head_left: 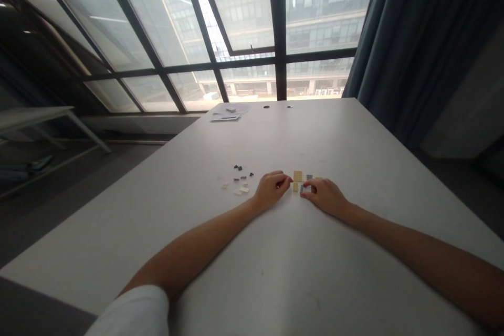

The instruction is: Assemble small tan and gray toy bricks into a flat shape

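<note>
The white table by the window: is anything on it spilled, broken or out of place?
Nothing stands out. Both hands, left and right, meet at a small tan and grey brick piece on the white table. A few loose bricks lie scattered to the left, and papers rest flat at the far edge.

Both arms stretch forward and converge toward the middle, forearms bare. The left arm enters from the lower left, a white short sleeve at its upper end, elbow slightly bent. The left hand lies knuckles up, fingers curled, thumb and forefinger pinched together at the tip and pointing right. The right arm comes in from the lower right edge, nearly straight. The right hand is also knuckles up, fingers curled, fingertips pointing left, close to the left hand's fingertips.
</note>
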`<state>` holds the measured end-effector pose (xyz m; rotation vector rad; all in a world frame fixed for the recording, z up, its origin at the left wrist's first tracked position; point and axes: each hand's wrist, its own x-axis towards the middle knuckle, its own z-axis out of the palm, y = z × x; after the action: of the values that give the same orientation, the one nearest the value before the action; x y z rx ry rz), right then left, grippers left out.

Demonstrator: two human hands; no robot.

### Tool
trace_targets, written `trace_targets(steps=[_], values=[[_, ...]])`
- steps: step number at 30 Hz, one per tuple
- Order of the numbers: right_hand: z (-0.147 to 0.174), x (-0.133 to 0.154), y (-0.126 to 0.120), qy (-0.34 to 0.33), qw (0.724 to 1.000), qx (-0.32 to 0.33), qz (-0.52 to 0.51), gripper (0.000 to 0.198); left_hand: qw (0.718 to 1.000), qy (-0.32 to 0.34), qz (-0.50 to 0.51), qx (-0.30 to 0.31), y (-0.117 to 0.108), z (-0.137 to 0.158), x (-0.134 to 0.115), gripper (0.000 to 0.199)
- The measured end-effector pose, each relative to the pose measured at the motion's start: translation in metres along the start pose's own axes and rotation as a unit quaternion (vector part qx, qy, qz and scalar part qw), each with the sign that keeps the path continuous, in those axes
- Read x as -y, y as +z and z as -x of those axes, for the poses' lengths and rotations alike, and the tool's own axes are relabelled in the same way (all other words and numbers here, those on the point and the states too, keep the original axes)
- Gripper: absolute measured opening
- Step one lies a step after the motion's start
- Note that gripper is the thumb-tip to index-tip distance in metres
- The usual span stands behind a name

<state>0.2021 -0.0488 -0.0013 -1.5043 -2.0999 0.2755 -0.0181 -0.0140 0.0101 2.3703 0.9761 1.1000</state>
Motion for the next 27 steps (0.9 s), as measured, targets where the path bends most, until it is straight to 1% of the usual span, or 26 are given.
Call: trace_targets(steps=[5,11,20,27], values=[[0.0,0.006,-0.005,0.046,0.998,0.05,0.013,0.027,1.0,-0.013,-0.008,0.011,-0.001,-0.001,0.002,0.03],[0.001,0.01,-0.01,0.06,0.996,0.065,0.014,0.029,0.998,-0.035,-0.039,0.045,-0.002,-0.002,0.002,0.032],[0.002,0.009,-0.008,0.068,0.996,0.055,0.015,0.024,0.991,-0.067,-0.08,0.084,-0.001,-0.004,0.004,0.035],[0.002,0.008,-0.005,0.056,0.998,0.039,0.013,0.022,0.986,-0.081,-0.102,0.103,0.001,-0.006,0.004,0.036]])
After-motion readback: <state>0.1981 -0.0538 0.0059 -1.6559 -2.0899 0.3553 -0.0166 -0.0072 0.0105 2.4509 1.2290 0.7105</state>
